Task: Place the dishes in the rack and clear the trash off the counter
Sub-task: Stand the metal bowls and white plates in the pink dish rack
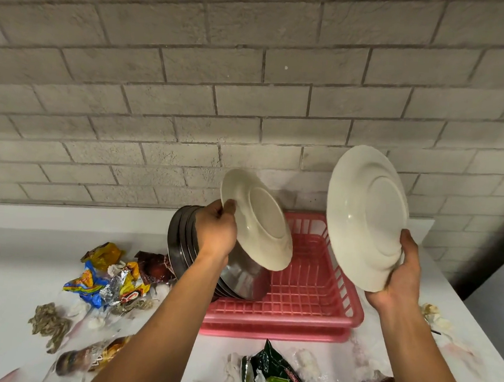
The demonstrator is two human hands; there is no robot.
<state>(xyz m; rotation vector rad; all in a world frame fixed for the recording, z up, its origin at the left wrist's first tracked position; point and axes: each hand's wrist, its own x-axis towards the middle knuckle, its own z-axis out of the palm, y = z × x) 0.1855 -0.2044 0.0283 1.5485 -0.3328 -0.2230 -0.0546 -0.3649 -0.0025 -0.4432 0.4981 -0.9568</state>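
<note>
While crumpled wrappers [275, 376] and torn tissue lie on the white bench [1, 291] beneath my forearms, I hold a plate in each of my hands over the pink rack [305, 297]. My left hand [215, 233] grips the smaller white plate [257, 220] by its near rim, thumb on the underside, the dish tilted with its foot ring facing me. My right hand [406, 269] clasps the larger white plate [366, 215] from below, fingers curled round its lower edge, holding it almost upright just right of the rack. Left of my left wrist lies more trash: foil snack packets [108, 282] in yellow, blue and silver, and a frayed clump of brownish fibre [50, 324]. Just beyond my left hand, a row of dark steel plates [186, 240] stands on edge at the rack's left end, leaning together. To my judgement, the smaller plate should go in first, lowered on edge against the steel ones so its rim seats in the grid, with the larger one following beside it. Both glazed plates look smooth and slippery, so a firm hold matters until each rests. The rack is slotted moulded plastic sitting on a matching tray; behind it rises a rough grey brick wall [254, 70].
</note>
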